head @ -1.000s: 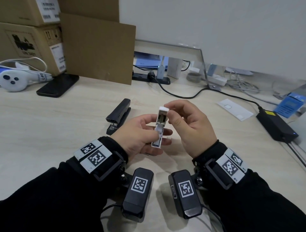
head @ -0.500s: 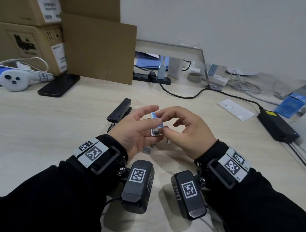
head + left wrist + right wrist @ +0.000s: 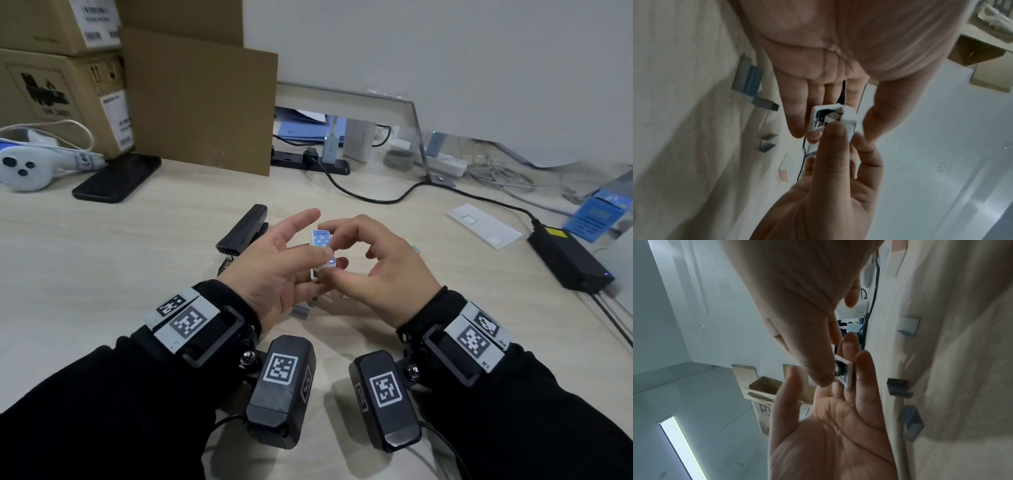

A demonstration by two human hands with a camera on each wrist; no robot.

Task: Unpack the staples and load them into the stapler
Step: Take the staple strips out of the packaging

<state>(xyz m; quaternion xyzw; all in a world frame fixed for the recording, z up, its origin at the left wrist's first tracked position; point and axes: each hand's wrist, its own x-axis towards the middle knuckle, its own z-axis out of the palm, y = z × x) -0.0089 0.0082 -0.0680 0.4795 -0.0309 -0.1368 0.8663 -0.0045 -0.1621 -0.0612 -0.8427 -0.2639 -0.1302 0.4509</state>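
Note:
A small white and blue staple box (image 3: 320, 244) is held between both hands above the desk, blue face up. My left hand (image 3: 308, 260) has its thumb on the box and straight fingers beneath it. My right hand (image 3: 337, 251) pinches the box's near end between thumb and forefinger. In the left wrist view the box's open end (image 3: 823, 118) shows staples inside. Several loose staple strips (image 3: 748, 79) lie on the desk under the hands. The black stapler (image 3: 245, 229) lies closed just left of my left hand.
A black phone (image 3: 116, 178) and a white controller (image 3: 27, 168) lie at the far left before stacked cardboard boxes (image 3: 65, 99). A black power brick (image 3: 568, 258) and its cable (image 3: 376, 197) run across the right. A white card (image 3: 483, 224) lies there too.
The box stood upright with its open white flap on top; both hands have tipped it over, blue face up, and brought it lower. Staple strips now show on the desk beneath.

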